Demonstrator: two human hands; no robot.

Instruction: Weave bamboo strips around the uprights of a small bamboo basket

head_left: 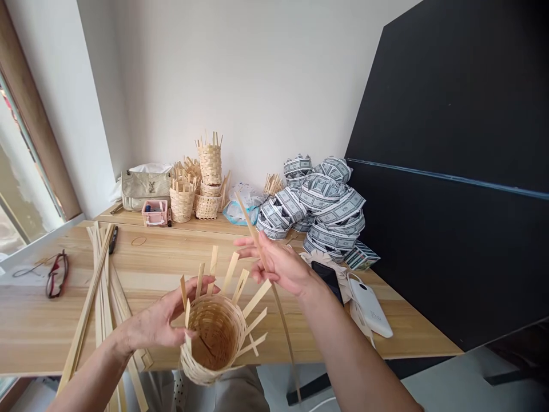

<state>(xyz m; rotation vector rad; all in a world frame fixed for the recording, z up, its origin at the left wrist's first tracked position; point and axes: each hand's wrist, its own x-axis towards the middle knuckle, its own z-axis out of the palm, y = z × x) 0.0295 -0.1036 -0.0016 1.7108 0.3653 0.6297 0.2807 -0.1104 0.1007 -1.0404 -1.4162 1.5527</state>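
Basket (213, 343), woven bamboo, unfinished: held over the near edge of the table (171, 257), mouth tipped toward the camera, loose uprights (230, 273) fanned upward and rightward. Its left rim is gripped by the left hand (158, 323), fingers curled over the edge. Just above and right of the uprights, the right hand (281, 266) is raised, fingers partly spread. A long bamboo strip (247, 220) is pinched in it, running steeply from upper left to lower right.

A: Place type?
B: Home craft workshop, basket weaving. Half-woven basket (214, 337) in left hand (158, 323), bamboo strip (247, 220) in right hand (283, 266).
A: Surroundings?
B: Small baskets (201, 183) stacked beyond left hand, loose strips (100, 269) left of it on wooden table (34, 332), patterned bands (317, 206) piled beyond right hand.
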